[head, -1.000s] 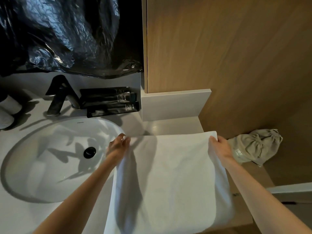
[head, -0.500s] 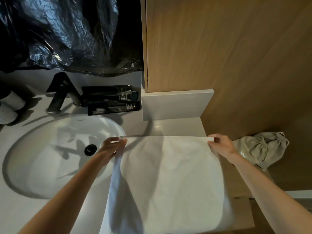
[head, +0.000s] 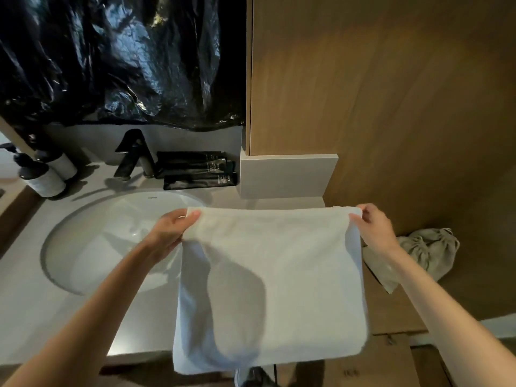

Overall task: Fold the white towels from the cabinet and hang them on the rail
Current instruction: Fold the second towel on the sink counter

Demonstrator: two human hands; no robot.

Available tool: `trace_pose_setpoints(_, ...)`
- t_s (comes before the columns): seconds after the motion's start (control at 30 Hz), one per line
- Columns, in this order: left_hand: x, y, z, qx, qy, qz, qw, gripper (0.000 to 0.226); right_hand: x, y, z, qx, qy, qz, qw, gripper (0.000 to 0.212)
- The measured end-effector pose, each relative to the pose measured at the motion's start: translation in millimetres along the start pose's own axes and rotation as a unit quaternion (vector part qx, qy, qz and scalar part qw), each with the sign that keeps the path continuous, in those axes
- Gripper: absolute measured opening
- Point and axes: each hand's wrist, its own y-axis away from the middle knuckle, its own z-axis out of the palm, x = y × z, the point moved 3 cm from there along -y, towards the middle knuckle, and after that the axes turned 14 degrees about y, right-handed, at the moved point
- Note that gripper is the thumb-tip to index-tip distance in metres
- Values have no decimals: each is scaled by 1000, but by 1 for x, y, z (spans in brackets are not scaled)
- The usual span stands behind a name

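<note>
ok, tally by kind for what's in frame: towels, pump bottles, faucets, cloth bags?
white towel: 1
pump bottles: 2
faucet: 1
cloth bag: 1
Total: 5

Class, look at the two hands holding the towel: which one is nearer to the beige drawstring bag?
The right hand. It pinches one corner of the white towel just left of the beige drawstring bag; the left hand grips the other corner over the sink.
</note>
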Motion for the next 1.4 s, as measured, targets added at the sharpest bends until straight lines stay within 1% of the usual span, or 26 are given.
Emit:
trace_pose_setpoints(0.1, 17, 43, -3, 13, 17, 47, 999, 25, -13, 48, -28, 73, -64, -39, 995, 22)
trace_pose_setpoints(0.17, 26, 75, -8, 37, 22, 83, 996, 19, -24, 87, -44, 125, -102, -60, 985, 24)
trace_pose_setpoints(0.23, 36, 112, -10, 42, 25, 134, 990, 14, -35, 130, -61, 170, -140, -72, 973, 25)
trace_pose_setpoints(0.3, 50, 153, -10, 42, 38, 193, 980, 15, -45, 175, -79, 212, -181, -96, 956, 22)
trace_pose_setpoints(0.37, 64, 194, -10, 38, 73, 251, 964, 13, -54, 217, -95, 266, -210, -119, 933, 18)
trace_pose_setpoints(0.4, 68, 212, -10, 37, 88, 279, 956, 13, -55, 234, -100, 291, -215, -129, 923, 15)
trace_pose_setpoints(0.43, 68, 227, -11, 42, 75, 297, 951, 14, -54, 248, -102, 299, -209, -140, 920, 13)
trace_pose_setpoints(0.47, 65, 240, -10, 45, 33, 304, 951, 16, -49, 259, -98, 284, -190, -142, 929, 12)
trace_pose_setpoints(0.53, 45, 259, -14, 41, -46, 278, 958, 21, -33, 277, -84, 222, -143, -125, 956, 15)
trace_pose_setpoints(0.57, 35, 266, -19, 46, -51, 266, 962, 23, -25, 283, -79, 214, -135, -117, 960, 15)
trace_pose_setpoints(0.63, 21, 278, -31, 69, -25, 260, 963, 24, -17, 295, -77, 233, -136, -115, 956, 13)
trace_pose_setpoints(0.67, 18, 282, -36, 73, -17, 257, 964, 24, -17, 298, -76, 228, -138, -109, 958, 12)
trace_pose_setpoints(0.77, 12, 283, -37, 64, -30, 232, 970, 20, -20, 303, -72, 161, -188, -88, 965, 13)
trace_pose_setpoints(0.87, 5, 268, -39, 72, -25, 206, 976, 14, -19, 295, -67, 161, -193, -80, 965, 10)
trace_pose_setpoints(0.97, -5, 244, -40, 93, -24, 182, 979, 16, -17, 281, -59, 172, -202, -67, 962, 8)
trace_pose_setpoints(1.03, -8, 223, -38, 104, -18, 173, 979, 23, -17, 265, -55, 173, -214, -40, 961, 5)
trace_pose_setpoints(1.1, -8, 199, -34, 116, -17, 161, 980, 28, -15, 243, -50, 171, -229, -14, 958, 8)
trace_pose_setpoints(1.2, -5, 155, -27, 130, -29, 149, 980, 28, -11, 200, -39, 160, -240, 9, 957, 14)
trace_pose_setpoints(1.3, 1, 104, -14, 150, -35, 139, 978, 30, -10, 148, -25, 157, -248, 30, 956, 14)
trace_pose_setpoints(1.4, 9, 51, 0, 161, -31, 131, 978, 26, -15, 95, -14, 154, -252, 35, 955, 12)
